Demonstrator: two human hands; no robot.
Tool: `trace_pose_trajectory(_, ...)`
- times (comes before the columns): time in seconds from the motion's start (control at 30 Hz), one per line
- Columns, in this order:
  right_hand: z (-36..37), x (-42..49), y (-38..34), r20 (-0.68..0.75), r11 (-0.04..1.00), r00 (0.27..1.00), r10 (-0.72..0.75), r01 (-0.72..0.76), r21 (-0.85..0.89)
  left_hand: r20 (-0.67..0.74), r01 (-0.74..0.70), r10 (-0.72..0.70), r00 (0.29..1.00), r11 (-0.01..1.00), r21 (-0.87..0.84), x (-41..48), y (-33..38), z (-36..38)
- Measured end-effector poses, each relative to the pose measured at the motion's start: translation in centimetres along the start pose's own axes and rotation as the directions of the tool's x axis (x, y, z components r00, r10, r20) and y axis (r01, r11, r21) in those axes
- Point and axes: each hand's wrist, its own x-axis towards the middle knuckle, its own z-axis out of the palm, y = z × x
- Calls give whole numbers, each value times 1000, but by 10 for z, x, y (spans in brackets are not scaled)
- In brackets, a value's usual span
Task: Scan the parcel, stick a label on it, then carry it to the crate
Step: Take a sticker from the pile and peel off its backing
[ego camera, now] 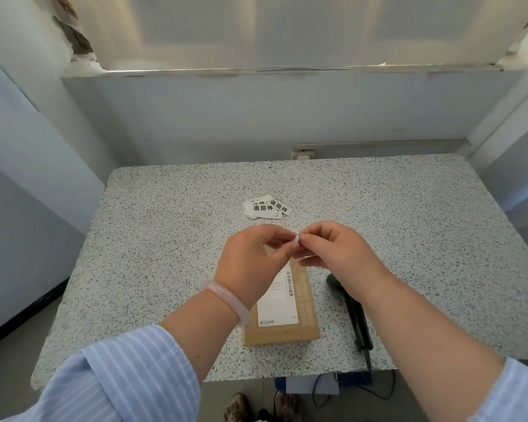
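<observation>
At the centre of the frame, a small white label (296, 238) is pinched between the fingertips of the left hand (253, 257) and the right hand (336, 254). Beneath them, a brown parcel (287, 312) is laid on a speckled table (165, 239). A black scanner (352, 312) is laid just right of the parcel, and loose labels (265, 207) are piled further up the frame.
</observation>
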Motion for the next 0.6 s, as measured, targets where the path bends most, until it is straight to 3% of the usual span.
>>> trace_pose_trajectory(0.1, -2, 0, 3, -17, 992, 998, -65, 63, -108, 19, 84, -82, 996, 992, -92, 0, 2, 0)
trace_pose_trajectory(0.6, 0, -3, 9, 4, 872, 962, -272, 248, -422, -4, 205, -207, 978, 974, -100, -1, 8, 1)
